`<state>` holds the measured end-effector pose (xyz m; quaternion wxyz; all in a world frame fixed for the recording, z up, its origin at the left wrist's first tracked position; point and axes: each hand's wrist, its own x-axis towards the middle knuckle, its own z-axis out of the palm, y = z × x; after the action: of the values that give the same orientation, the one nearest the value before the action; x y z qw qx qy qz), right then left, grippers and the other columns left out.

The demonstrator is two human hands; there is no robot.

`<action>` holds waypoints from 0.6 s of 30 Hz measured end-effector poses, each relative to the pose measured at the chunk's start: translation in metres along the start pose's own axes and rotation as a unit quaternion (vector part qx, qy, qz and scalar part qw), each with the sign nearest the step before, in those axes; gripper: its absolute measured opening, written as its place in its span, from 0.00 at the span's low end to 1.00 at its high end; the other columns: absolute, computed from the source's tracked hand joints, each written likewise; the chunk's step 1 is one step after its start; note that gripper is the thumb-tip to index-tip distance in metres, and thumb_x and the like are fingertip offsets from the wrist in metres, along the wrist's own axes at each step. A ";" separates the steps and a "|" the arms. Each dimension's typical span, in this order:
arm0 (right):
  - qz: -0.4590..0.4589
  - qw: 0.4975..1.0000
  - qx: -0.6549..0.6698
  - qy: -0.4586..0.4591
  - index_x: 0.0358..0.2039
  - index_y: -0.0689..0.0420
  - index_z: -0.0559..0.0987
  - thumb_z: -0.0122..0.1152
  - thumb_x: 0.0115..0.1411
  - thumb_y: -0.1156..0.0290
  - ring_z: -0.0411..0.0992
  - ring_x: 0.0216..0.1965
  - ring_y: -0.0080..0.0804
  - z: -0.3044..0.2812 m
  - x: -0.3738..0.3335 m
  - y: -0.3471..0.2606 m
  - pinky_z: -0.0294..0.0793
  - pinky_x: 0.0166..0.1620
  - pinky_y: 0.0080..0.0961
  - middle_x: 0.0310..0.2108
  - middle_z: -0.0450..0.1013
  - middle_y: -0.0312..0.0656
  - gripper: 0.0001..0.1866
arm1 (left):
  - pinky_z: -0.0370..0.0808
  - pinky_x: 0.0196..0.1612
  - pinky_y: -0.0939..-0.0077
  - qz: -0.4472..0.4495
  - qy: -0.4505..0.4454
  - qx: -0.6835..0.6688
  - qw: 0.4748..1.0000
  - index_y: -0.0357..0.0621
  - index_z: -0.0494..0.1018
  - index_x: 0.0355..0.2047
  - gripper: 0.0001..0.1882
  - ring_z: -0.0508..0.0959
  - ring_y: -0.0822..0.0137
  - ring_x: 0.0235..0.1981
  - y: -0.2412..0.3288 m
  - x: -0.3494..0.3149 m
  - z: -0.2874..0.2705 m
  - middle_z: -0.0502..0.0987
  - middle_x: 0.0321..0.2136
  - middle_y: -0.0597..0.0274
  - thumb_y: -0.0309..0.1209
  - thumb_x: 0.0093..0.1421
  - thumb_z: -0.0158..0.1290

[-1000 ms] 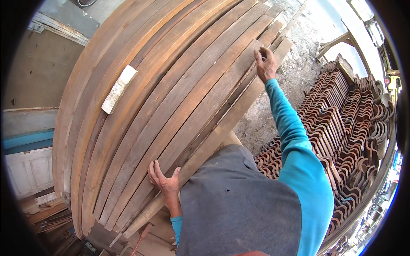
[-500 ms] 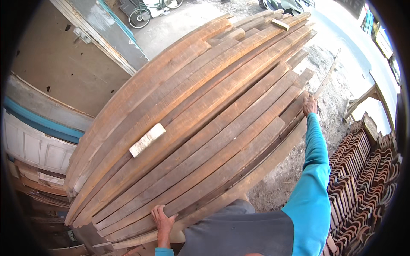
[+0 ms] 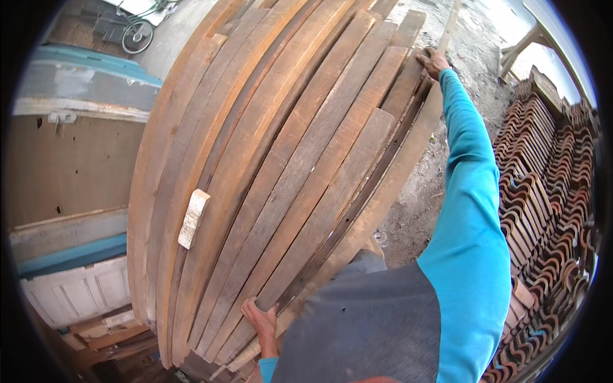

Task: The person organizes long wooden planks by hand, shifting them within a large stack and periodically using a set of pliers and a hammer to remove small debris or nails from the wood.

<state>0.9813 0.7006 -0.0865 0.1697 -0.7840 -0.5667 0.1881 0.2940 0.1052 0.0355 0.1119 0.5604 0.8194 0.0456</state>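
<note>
A large stack of long brown wooden planks [image 3: 255, 147] lies lengthwise before me. Toward its near end, my left hand [image 3: 260, 321] spans a wooden plank on the near right side, fingers curled over it and thumb apart. My right arm reaches far forward, and my right hand [image 3: 434, 62] is closed over the far part of a plank along the stack's right side; its fingertips are partly hidden. Between the hands runs a dark gap beside the outermost plank [image 3: 389, 185], which lies close against my body. A short pale wood block [image 3: 193, 219] rests on top of the stack.
Rows of curved clay roof tiles [image 3: 530, 185] are stacked on the right, with a wooden frame [image 3: 520, 54] beyond. Old doors, one a white panelled door [image 3: 76, 290], lie on the left. A bicycle wheel [image 3: 137, 36] shows at the far left.
My view has turned, so the stack now points more straight ahead and the tiles show more fully. Both hands stay on the planks at about the same places.
</note>
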 end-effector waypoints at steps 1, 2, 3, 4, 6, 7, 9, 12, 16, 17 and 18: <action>-0.032 0.999 -0.036 0.013 0.65 0.62 0.72 0.61 0.66 0.48 0.69 0.65 0.56 0.007 0.003 -0.008 0.66 0.68 0.43 0.63 0.71 0.61 0.36 | 0.66 0.58 0.43 0.006 -0.001 -0.017 1.000 0.40 0.67 0.53 0.42 0.67 0.39 0.55 -0.010 0.000 0.008 0.68 0.51 0.42 0.26 0.38 0.78; -0.069 0.996 -0.050 0.036 0.65 0.61 0.72 0.62 0.66 0.48 0.69 0.65 0.56 0.023 -0.001 -0.014 0.66 0.68 0.43 0.63 0.71 0.61 0.36 | 0.66 0.58 0.44 -0.010 0.017 -0.025 0.999 0.40 0.68 0.53 0.41 0.67 0.39 0.55 -0.022 -0.003 0.012 0.69 0.50 0.42 0.26 0.38 0.77; -0.100 0.993 -0.040 0.054 0.65 0.61 0.71 0.62 0.66 0.48 0.68 0.65 0.56 0.035 -0.013 -0.012 0.66 0.68 0.43 0.63 0.70 0.60 0.36 | 0.67 0.57 0.46 -0.012 0.022 -0.049 0.998 0.40 0.69 0.52 0.40 0.69 0.39 0.54 -0.017 0.007 0.007 0.70 0.50 0.43 0.26 0.38 0.77; -0.142 0.988 0.000 0.055 0.65 0.61 0.71 0.62 0.66 0.48 0.68 0.65 0.56 0.060 -0.021 -0.029 0.66 0.68 0.43 0.63 0.70 0.60 0.36 | 0.67 0.58 0.47 -0.025 0.040 -0.044 0.998 0.40 0.69 0.52 0.40 0.68 0.39 0.55 -0.014 -0.003 -0.004 0.70 0.51 0.44 0.27 0.39 0.77; -0.176 0.982 0.050 0.046 0.66 0.60 0.71 0.62 0.66 0.48 0.68 0.65 0.56 0.081 -0.043 -0.031 0.67 0.68 0.43 0.64 0.70 0.60 0.36 | 0.67 0.59 0.48 0.003 0.013 -0.038 0.999 0.40 0.68 0.53 0.39 0.67 0.41 0.56 -0.020 0.014 -0.016 0.68 0.52 0.45 0.29 0.41 0.76; -0.183 0.980 0.058 0.047 0.66 0.60 0.70 0.62 0.66 0.49 0.68 0.65 0.56 0.081 -0.046 -0.035 0.67 0.68 0.43 0.64 0.69 0.60 0.36 | 0.67 0.60 0.49 0.022 0.004 -0.048 0.999 0.40 0.68 0.54 0.39 0.67 0.41 0.57 -0.031 0.025 -0.012 0.67 0.53 0.46 0.30 0.42 0.76; -0.187 0.981 0.045 0.026 0.66 0.59 0.70 0.63 0.66 0.49 0.68 0.65 0.56 0.088 -0.063 -0.047 0.67 0.68 0.43 0.64 0.69 0.59 0.36 | 0.66 0.61 0.51 0.023 0.004 -0.052 0.998 0.40 0.67 0.54 0.39 0.66 0.43 0.59 -0.034 0.020 -0.002 0.66 0.55 0.48 0.32 0.44 0.75; -0.191 0.981 0.015 -0.012 0.67 0.58 0.69 0.63 0.65 0.49 0.68 0.65 0.56 0.103 -0.099 -0.079 0.67 0.68 0.43 0.65 0.68 0.59 0.36 | 0.66 0.64 0.52 -0.006 0.025 -0.009 1.000 0.41 0.67 0.53 0.40 0.66 0.47 0.59 -0.030 -0.005 0.010 0.66 0.53 0.53 0.35 0.43 0.77; -0.196 0.980 -0.004 -0.041 0.68 0.56 0.68 0.64 0.65 0.50 0.68 0.66 0.55 0.108 -0.132 -0.103 0.67 0.68 0.43 0.66 0.67 0.58 0.37 | 0.66 0.67 0.52 -0.020 -0.001 -0.028 0.999 0.41 0.67 0.53 0.41 0.66 0.50 0.59 -0.025 -0.015 0.019 0.65 0.53 0.54 0.34 0.41 0.78; -0.193 0.980 -0.006 -0.043 0.68 0.56 0.68 0.64 0.65 0.50 0.68 0.66 0.55 0.107 -0.134 -0.102 0.67 0.68 0.43 0.66 0.67 0.58 0.37 | 0.66 0.67 0.52 -0.020 0.001 -0.029 0.999 0.41 0.67 0.53 0.41 0.66 0.50 0.59 -0.024 -0.011 0.017 0.65 0.53 0.54 0.34 0.41 0.78; -0.188 0.981 -0.009 -0.044 0.68 0.56 0.68 0.64 0.65 0.50 0.68 0.66 0.55 0.108 -0.138 -0.104 0.67 0.68 0.43 0.66 0.67 0.58 0.37 | 0.65 0.67 0.51 -0.015 0.002 -0.038 0.999 0.41 0.67 0.52 0.41 0.66 0.50 0.59 -0.022 -0.008 0.013 0.65 0.53 0.55 0.34 0.41 0.78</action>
<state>0.8030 0.6062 -0.1170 0.1698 -0.6559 -0.7125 0.1826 0.2800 0.0893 0.0197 0.1326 0.5431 0.8256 0.0761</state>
